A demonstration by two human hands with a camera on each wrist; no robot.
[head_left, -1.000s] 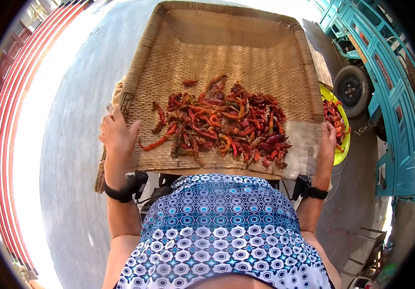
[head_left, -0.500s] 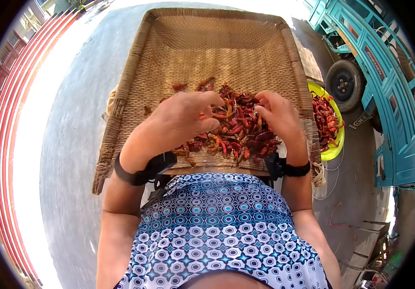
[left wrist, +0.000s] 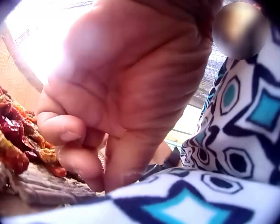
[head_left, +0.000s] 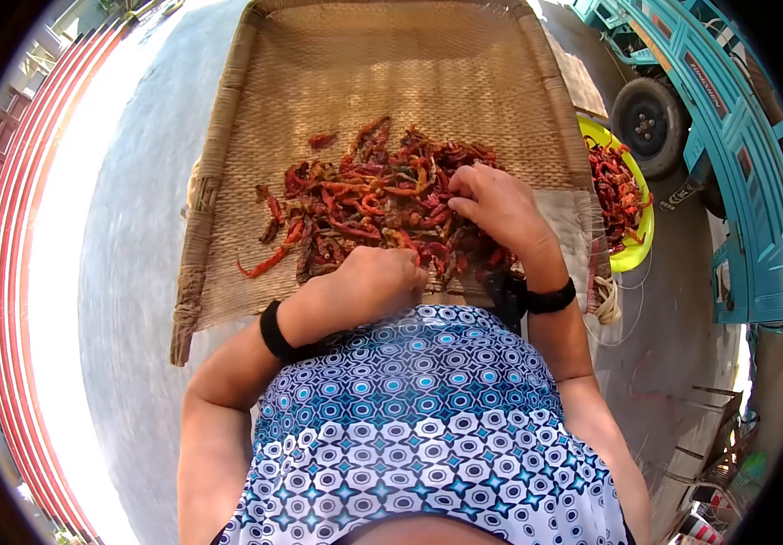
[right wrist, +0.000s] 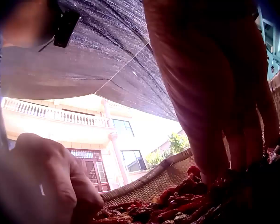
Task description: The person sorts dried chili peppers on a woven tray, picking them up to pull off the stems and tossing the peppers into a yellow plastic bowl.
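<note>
A woven tray (head_left: 319, 68) lies in front of the person, with a heap of dried red chillies (head_left: 355, 200) on its near half. Low at the heap's front edge is the left hand (head_left: 369, 283). Curled fingers show on the left hand (left wrist: 116, 88) in the left wrist view, with chillies (left wrist: 14, 126) beside them and nothing visibly held; the thumb tip is hard to make out. On the heap's right side, the right hand (head_left: 505, 209) touches the chillies. In the right wrist view the right hand (right wrist: 214, 88) reaches down with rather straight fingers, their tips partly hidden in shadow.
A yellow basin (head_left: 639, 245) of chillies stands right of the tray. Beyond it are a teal vehicle (head_left: 737, 182) and its wheel (head_left: 650, 127). A cord bundle (head_left: 607, 302) hangs by the tray's right corner. Red-edged steps (head_left: 24, 236) run along the far left.
Both hands left the tray's side edges and came in over the chillies. Since then the left hand has lowered to the heap's front edge, and the right has come down onto its right side.
</note>
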